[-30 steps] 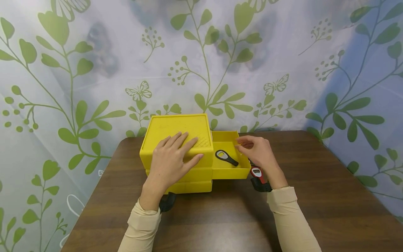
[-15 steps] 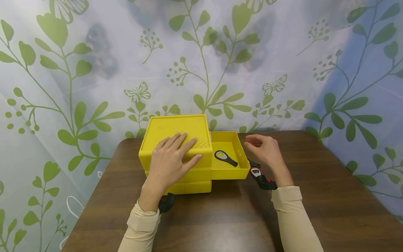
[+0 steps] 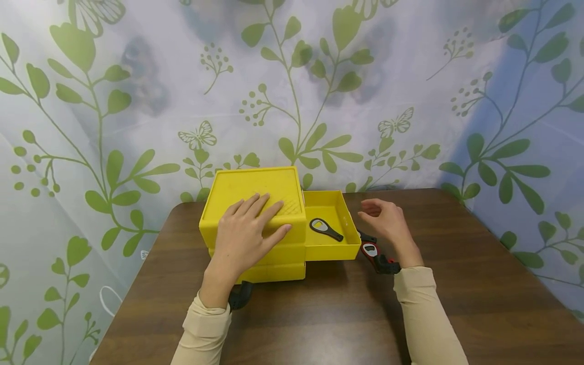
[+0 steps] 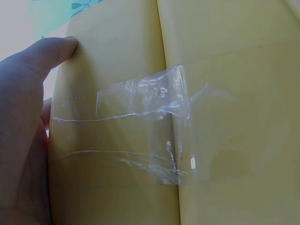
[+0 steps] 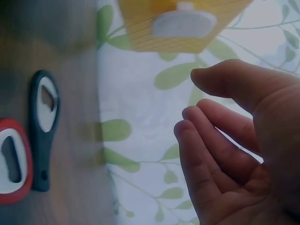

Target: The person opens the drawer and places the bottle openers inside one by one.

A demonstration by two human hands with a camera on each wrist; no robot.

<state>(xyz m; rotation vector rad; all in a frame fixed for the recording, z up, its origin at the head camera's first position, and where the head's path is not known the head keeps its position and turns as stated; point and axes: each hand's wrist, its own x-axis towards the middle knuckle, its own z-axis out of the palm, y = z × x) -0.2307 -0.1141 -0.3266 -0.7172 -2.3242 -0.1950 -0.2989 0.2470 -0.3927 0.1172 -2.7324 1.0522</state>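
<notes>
In the head view, part of the yellow drawer cabinet (image 3: 262, 180) is covered by the left hand (image 3: 242, 235), one end of the black bottle opener (image 3: 367, 237) on the table is hidden by the pulled-out drawer (image 3: 330, 252), and the red bottle opener (image 3: 370, 249) is overlapped by the black wrist camera (image 3: 387, 265). In the right wrist view, the red bottle opener and the right hand (image 5: 243, 145) are cut off by the edges, and the white fitting (image 5: 184, 24) is blurred. Both sleeves (image 3: 424, 309) are cropped below in the head view.

Bright head view, sheen on tabletop (image 3: 315, 337), glints on tape (image 4: 140, 136), dim wrist views
</notes>
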